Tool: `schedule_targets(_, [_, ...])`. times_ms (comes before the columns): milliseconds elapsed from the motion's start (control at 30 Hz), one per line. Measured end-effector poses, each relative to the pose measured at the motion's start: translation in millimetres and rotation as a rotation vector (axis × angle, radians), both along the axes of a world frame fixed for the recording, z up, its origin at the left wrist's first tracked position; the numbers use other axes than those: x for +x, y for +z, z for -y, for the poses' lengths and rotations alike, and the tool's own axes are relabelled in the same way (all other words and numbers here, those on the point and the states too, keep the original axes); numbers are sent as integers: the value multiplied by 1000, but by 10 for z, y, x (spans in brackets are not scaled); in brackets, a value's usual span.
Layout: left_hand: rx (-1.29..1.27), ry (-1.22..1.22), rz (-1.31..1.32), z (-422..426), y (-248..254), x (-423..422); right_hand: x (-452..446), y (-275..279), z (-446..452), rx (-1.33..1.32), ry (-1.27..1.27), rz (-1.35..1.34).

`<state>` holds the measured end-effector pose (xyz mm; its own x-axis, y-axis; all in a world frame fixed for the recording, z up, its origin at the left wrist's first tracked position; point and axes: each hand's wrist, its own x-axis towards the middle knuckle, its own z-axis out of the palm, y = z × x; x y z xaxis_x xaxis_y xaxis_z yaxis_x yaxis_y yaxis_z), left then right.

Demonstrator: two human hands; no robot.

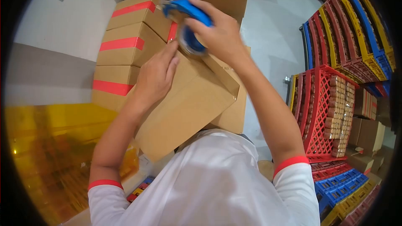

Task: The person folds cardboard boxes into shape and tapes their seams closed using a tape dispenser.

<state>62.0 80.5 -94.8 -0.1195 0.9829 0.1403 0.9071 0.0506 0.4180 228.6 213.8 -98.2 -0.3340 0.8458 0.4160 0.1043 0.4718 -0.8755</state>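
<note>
My right hand [224, 31] is closed around the handle of a blue tape dispenser [184, 7], which is slightly blurred and carries a roll of tape. The dispenser is over the far end of a brown cardboard box [188, 100] in front of me. My left hand [155, 77] lies on this box with its fingers stretched toward the dispenser, holding nothing. Just beyond those fingertips a short strip of red tape [172, 30] shows. The box's near flap sticks out toward my body.
Boxes with red tape [121, 44] are stacked on the left, and more cartons [222, 0] stand at the back. To the right are red, blue and yellow crates [322, 113], some filled with small brown items. A yellow translucent sheet [54, 142] is at lower left.
</note>
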Motion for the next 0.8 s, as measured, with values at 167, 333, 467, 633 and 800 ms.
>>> schedule_targets(167, [81, -328, -4, -213, 71, 109, 1415, -67, 514, -806, 233, -73])
schedule_targets(333, [-101, -56, 41, -408, -44, 132, 1119, -404, 380, -996, 216, -387])
schedule_targets(467, [25, -71, 47, -408, -74, 128, 7, -602, -150, -835, 66, -479])
schedule_targets(633, [-18, -36, 48, -383, -58, 146, 157, -744, -349, -823, 272, -448])
schedule_targets(800, [-36, -76, -2, -391, -107, 113, 84, -754, -263, -830, 201, -456])
